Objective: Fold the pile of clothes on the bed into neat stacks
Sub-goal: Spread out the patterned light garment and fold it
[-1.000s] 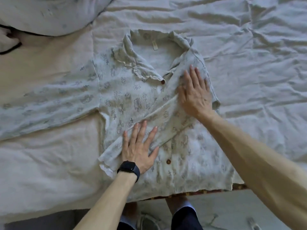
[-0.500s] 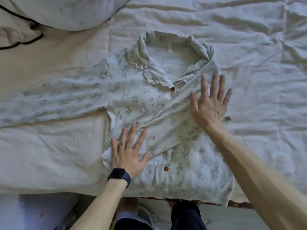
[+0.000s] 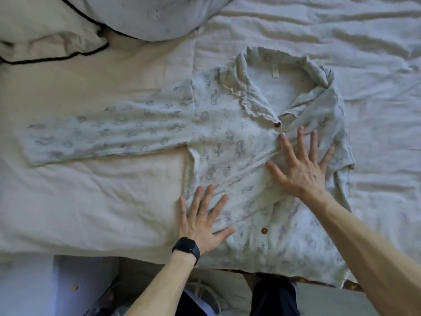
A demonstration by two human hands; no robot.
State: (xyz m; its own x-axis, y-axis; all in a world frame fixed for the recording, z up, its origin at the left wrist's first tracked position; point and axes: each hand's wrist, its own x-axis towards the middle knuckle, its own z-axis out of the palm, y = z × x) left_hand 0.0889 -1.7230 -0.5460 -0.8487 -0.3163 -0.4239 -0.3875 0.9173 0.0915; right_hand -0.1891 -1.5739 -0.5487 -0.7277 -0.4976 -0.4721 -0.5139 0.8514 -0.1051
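One printed shirt [image 3: 227,137] (two brown buttons [image 3: 277,125] showing) lies flat at the bed's near edge. Left hand [image 3: 200,222] and right hand [image 3: 300,172], fingers spread, press it, gripping nothing. One watch [image 3: 186,246], wrinkled sheet [image 3: 341,30], one grey pillow [image 3: 155,14].

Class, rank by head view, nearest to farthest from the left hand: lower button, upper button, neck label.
1. Lower button, just right of the left hand.
2. Upper button, at the collar.
3. Label, inside the collar, farthest up.

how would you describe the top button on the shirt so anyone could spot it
A pale floral shirt lies spread on the bed. At the tip of its frilled collar sits a small brown button. The only other button in view lies lower, nearer the hem.
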